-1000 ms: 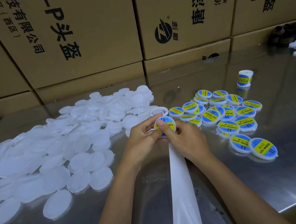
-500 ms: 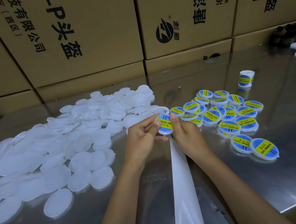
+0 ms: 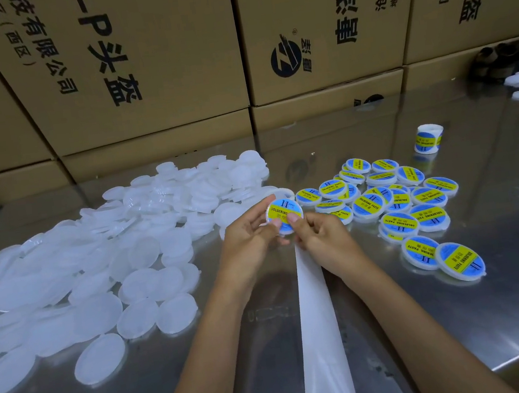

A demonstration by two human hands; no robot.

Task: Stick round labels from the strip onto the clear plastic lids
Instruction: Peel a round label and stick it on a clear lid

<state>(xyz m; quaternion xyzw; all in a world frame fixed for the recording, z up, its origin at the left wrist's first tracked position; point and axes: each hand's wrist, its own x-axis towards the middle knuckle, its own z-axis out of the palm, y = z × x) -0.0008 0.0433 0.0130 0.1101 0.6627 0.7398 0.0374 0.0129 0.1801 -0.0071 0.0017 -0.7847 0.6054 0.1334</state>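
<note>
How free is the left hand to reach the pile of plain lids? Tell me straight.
Probably yes, once it lets go. The left hand now holds the labelled lid together with the right hand. The pile of plain lids lies right beside it on the table, with nothing between.

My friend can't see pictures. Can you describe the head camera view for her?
Two hands, left hand and right hand, hold a round clear plastic lid with a blue-and-yellow label above a shiny metal table, between a pile of plain clear lids and labelled lids.
</note>
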